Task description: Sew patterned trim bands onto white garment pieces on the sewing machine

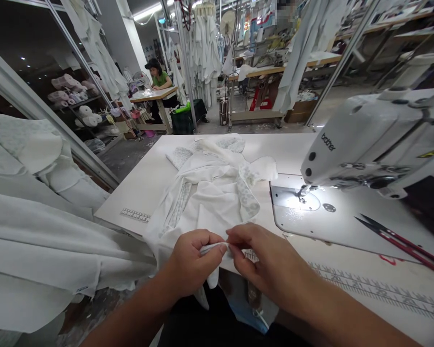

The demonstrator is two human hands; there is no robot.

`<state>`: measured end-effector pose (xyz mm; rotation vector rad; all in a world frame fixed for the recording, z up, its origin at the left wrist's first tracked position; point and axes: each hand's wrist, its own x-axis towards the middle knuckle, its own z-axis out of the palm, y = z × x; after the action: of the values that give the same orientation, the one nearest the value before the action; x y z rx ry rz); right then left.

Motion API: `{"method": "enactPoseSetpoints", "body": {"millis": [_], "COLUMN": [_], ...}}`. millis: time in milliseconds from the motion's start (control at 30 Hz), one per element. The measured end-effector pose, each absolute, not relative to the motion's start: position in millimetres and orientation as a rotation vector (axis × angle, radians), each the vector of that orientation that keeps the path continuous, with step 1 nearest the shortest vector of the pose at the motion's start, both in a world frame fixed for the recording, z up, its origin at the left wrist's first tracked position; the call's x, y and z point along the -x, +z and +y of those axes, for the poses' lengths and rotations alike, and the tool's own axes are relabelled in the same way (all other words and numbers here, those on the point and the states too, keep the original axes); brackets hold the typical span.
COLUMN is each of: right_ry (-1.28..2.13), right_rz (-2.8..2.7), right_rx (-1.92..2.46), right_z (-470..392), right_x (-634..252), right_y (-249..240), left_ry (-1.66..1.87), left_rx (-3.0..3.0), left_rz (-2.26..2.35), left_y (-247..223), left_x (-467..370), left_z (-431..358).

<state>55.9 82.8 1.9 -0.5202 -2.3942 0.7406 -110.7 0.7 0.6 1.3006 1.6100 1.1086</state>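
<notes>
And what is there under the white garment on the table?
The white garment lies on the pale tabletop, which shows around it. Ruler markings show to its left; whether they continue beneath cannot be seen, because the garment covers that part.

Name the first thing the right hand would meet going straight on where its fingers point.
Likely the left hand, or the edge of the white cloth it pinches; the right hand points leftward at both, and depth is unclear.
</notes>
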Motion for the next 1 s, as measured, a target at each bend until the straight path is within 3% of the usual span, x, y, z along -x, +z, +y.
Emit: {"method": "enactPoseSetpoints", "body": {"millis": [167, 400, 767, 1000], "right_ry": [0.589, 0.708, 0.638, 0.596], "right_rz": [-2.420, -2.259, -2.488, -2.353], "right_rx": [0.509, 0.710, 0.404, 0.657], "right_z": [81.8, 87.4, 79.4, 79.9], "right_x": [-50.9, -62.4, -57.8, -55.1], "right_y": [-1.7, -9.4, -3.4, -9.0], "left_ry": [1.108, 1.105, 1.130, 1.127], "left_rx": [-1.322, -1.247, -1.294, -1.286], "left_rz": [1.620, 1.650, 1.631, 1.689], "left_y": [1.2, 0.7, 2.6, 3.7], "left_x": [107.3, 110.2, 106.2, 105.5], "left_z": [1.7, 0.2, 1.5, -1.9]}}
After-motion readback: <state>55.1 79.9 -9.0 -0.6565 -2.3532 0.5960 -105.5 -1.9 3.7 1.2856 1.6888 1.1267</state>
